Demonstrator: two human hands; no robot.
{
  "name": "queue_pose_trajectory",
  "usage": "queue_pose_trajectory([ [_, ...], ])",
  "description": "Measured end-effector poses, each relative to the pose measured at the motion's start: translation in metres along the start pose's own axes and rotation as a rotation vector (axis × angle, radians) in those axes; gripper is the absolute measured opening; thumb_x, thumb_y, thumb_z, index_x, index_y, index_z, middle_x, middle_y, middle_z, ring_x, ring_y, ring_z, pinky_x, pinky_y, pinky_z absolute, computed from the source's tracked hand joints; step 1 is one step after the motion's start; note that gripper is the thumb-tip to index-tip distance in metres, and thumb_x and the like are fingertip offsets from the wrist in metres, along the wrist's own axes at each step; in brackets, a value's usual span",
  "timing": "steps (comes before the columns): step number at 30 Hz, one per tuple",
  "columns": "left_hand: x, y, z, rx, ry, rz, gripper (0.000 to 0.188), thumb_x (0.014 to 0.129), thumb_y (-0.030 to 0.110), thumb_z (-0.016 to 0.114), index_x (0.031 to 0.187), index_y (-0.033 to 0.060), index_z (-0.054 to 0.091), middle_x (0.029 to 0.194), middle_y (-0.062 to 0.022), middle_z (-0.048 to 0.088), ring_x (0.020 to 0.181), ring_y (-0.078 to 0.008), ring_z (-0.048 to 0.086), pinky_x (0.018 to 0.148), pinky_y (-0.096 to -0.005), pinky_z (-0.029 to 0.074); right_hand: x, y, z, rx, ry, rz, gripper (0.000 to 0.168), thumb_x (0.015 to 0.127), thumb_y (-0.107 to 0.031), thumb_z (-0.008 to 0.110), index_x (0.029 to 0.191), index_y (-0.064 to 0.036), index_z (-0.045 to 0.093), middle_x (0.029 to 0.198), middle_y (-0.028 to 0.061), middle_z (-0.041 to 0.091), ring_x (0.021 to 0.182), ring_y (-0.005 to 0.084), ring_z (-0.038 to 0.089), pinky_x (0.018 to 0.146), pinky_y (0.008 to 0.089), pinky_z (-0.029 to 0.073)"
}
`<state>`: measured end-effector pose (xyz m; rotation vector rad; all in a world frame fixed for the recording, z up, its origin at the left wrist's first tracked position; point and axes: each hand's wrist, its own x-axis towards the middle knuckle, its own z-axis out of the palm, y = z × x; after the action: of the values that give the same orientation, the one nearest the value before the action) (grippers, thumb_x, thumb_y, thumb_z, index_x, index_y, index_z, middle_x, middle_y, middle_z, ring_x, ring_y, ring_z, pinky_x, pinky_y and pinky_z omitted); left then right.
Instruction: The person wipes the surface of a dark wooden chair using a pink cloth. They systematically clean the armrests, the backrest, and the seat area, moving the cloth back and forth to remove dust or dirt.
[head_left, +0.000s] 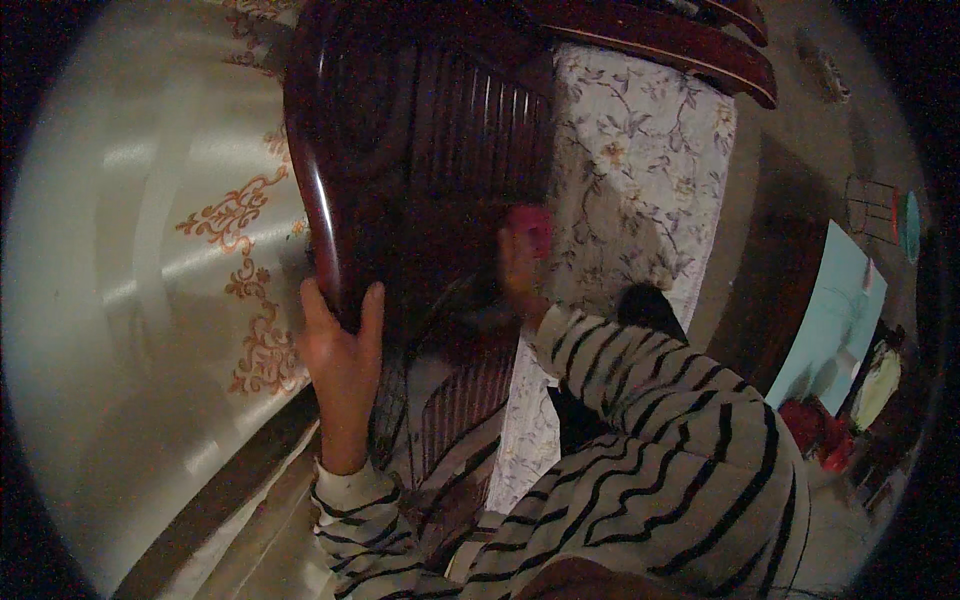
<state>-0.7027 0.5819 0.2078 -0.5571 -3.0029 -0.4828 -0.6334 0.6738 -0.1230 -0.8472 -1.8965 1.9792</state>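
My left hand (339, 360) grips the rounded edge of a dark, glossy wooden backrest (319, 195), thumb on one side and fingers on the other. To its right, my right hand (523, 274) holds a pink cloth or sponge (529, 231) near the seat end of the slatted back; this hand is slightly blurred. The pink thing's exact kind cannot be told. A floral seat cover (637, 165) lies along the wooden bench beside my right hand. Vertical slats (487, 127) run above my hands, and more show below them.
A pale wall (150, 225) with orange scroll patterns stands at left. Curved wooden armrests (660, 45) are at the top. To the right are a light-blue board or sheet (832, 322), a red item (817, 435) and a wire rack (871, 208). A dark rounded object (646, 306) touches the cover.
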Motion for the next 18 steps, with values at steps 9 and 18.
queue_pose_trajectory([
  [9, -0.002, -0.009, 0.002, -0.076, 0.019, 0.006, 0.041, 0.089, 0.023, 0.073, 0.115, -0.0003, 0.05, 0.091, -0.0233, 0.068, 0.078, -0.0381, 0.069, 0.066, -0.0435, 0.053, -0.042, -0.059, 0.015, 0.147, -0.14, -0.148, 0.034, 0.101, -0.017, 0.048, 0.131, -0.001, 0.051, 0.134, 0.0178, 0.052, 0.127, 0.0317, 0.047, 0.108, 0.0398, 0.035],
  [18, 0.004, 0.0, 0.004, -0.092, -0.037, -0.076, 0.042, 0.088, 0.024, 0.072, 0.114, -0.0002, 0.05, 0.089, -0.0232, 0.068, 0.078, -0.0399, 0.069, 0.067, -0.045, 0.053, -0.009, -0.002, 0.015, 0.042, -0.054, -0.06, 0.034, 0.099, -0.018, 0.052, 0.127, 0.0, 0.055, 0.133, 0.0222, 0.052, 0.125, 0.0364, 0.049, 0.106, 0.0447, 0.039],
])
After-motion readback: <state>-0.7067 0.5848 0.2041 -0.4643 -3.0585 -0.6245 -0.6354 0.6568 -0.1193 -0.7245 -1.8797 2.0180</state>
